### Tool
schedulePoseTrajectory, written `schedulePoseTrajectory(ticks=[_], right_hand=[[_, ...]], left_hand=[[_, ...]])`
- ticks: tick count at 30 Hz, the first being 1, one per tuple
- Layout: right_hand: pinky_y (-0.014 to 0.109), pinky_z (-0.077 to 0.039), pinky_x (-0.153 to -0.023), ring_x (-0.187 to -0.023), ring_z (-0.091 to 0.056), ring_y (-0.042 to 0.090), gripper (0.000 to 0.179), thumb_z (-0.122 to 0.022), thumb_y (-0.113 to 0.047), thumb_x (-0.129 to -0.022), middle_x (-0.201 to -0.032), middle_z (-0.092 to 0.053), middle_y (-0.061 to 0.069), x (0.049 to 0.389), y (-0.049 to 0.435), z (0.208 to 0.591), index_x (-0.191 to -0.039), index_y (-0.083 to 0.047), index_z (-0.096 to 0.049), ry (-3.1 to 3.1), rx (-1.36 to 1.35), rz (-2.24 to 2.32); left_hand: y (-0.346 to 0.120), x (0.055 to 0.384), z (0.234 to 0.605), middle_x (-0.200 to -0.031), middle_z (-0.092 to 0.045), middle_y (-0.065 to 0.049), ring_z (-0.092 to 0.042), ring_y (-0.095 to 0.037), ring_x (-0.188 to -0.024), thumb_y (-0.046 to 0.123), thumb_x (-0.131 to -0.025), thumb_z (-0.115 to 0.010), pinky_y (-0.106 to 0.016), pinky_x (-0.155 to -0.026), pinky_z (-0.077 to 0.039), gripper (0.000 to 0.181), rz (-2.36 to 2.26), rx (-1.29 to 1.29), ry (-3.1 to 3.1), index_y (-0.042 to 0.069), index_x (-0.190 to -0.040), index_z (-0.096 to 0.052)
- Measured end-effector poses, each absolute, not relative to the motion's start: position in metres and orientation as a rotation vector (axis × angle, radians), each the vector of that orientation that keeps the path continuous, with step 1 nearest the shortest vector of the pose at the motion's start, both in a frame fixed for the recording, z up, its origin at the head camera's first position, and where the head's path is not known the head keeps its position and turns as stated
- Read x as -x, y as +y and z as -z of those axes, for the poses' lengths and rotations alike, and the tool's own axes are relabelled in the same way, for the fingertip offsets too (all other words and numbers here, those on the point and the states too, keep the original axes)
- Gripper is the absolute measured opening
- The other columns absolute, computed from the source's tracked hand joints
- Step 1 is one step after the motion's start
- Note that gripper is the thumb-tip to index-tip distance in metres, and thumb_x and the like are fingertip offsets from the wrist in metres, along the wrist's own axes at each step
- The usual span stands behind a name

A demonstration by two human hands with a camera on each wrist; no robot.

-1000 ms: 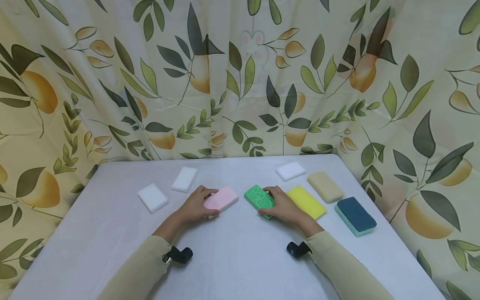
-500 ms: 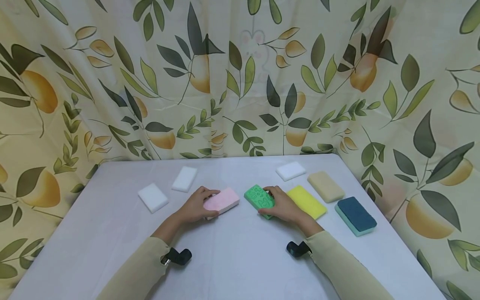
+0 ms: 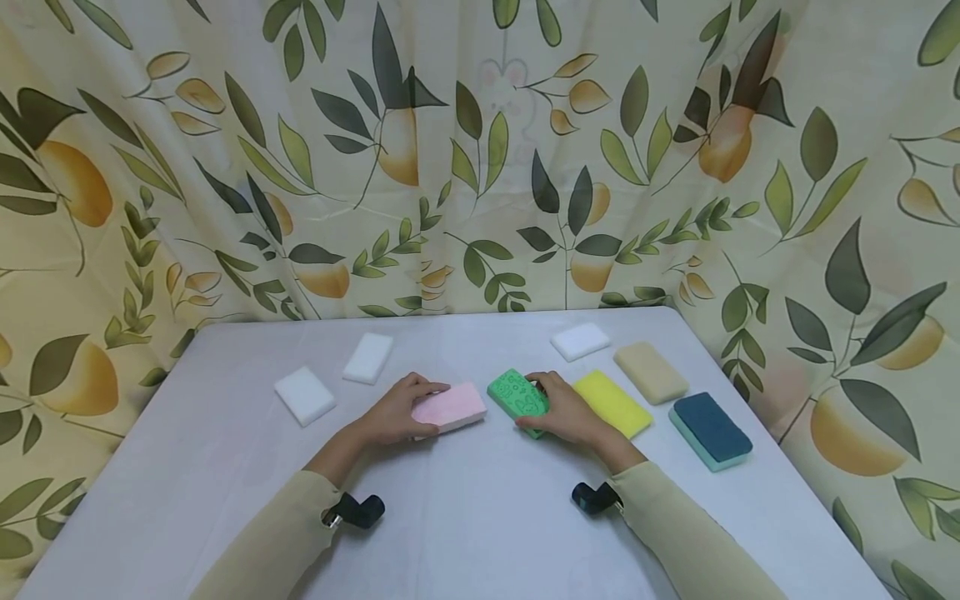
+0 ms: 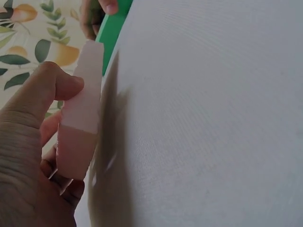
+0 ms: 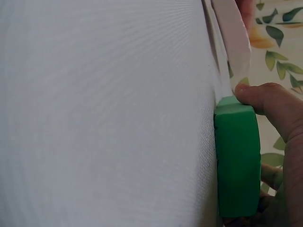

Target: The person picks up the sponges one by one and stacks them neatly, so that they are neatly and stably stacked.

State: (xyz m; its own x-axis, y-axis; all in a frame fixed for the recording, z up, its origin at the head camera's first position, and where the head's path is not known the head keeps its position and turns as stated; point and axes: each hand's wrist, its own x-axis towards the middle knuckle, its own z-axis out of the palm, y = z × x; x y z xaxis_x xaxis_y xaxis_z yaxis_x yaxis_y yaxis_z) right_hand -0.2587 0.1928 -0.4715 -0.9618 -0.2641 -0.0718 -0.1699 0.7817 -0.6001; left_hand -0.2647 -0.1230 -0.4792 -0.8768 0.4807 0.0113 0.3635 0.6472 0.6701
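Note:
My left hand (image 3: 399, 410) grips a pink sponge (image 3: 453, 406) by its left end, thumb on the near side and fingers on the far side. In the left wrist view a shadow lies beside the pink sponge (image 4: 81, 113), which looks slightly raised off the cloth. To its right, my right hand (image 3: 567, 410) holds a green patterned sponge (image 3: 517, 395) between thumb and fingers. That green sponge (image 5: 237, 161) seems to rest on the table in the right wrist view. A small gap separates the two sponges.
Right of my right hand lie a yellow sponge (image 3: 613, 403), a beige sponge (image 3: 651, 372) and a dark blue and teal sponge (image 3: 711, 430). White pads lie at the back (image 3: 581, 342) and left (image 3: 304, 396), (image 3: 367, 358) of the white table (image 3: 465, 533). A patterned curtain (image 3: 480, 192) hangs behind.
My left hand has turned the pink sponge clockwise and shifted it a little to the right, closer to the green sponge. My right hand and the green sponge have stayed put.

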Motion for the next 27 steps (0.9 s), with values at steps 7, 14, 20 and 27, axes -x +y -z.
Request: schedulePoseTrajectory(ticks=[7, 14, 20, 27], right_hand=[[0.049, -0.043, -0.1, -0.114, -0.053, 0.026, 0.086, -0.081, -0.045, -0.077, -0.13, -0.05, 0.012, 0.258, 0.192, 0.471, -0.144, -0.008, -0.043, 2.819, 0.33, 0.931], [0.05, -0.044, -0.098, -0.113, -0.053, 0.026, 0.086, -0.08, -0.046, -0.077, -0.129, -0.051, 0.013, 0.258, 0.192, 0.471, -0.144, -0.008, -0.042, 2.819, 0.321, 0.926], [0.05, -0.043, -0.101, -0.117, -0.052, 0.027, 0.086, -0.08, -0.046, -0.078, -0.134, -0.05, 0.013, 0.258, 0.192, 0.47, -0.145, -0.009, -0.042, 2.813, 0.309, 0.939], [0.051, -0.043, -0.102, -0.119, -0.052, 0.028, 0.086, -0.08, -0.046, -0.078, -0.134, -0.05, 0.013, 0.258, 0.192, 0.47, -0.145, -0.01, -0.042, 2.804, 0.309, 0.94]], left_hand=[[-0.117, 0.265, 0.474, -0.115, -0.049, 0.0, -0.046, -0.016, -0.106, 0.027, -0.076, -0.082, -0.037, -0.093, -0.039, 0.067, -1.019, -0.702, 2.662, 0.025, -0.138, -0.058], [-0.11, 0.263, 0.47, -0.115, -0.048, 0.001, -0.044, -0.015, -0.107, 0.026, -0.074, -0.08, -0.037, -0.093, -0.039, 0.068, -1.003, -0.75, 2.615, 0.024, -0.139, -0.057], [-0.105, 0.263, 0.472, -0.116, -0.047, 0.001, -0.043, -0.016, -0.109, 0.024, -0.075, -0.078, -0.037, -0.093, -0.038, 0.067, -0.99, -0.799, 2.594, 0.024, -0.139, -0.057], [-0.099, 0.264, 0.473, -0.114, -0.046, 0.001, -0.042, -0.016, -0.108, 0.021, -0.072, -0.077, -0.036, -0.092, -0.037, 0.069, -0.988, -0.846, 2.581, 0.023, -0.139, -0.057]])
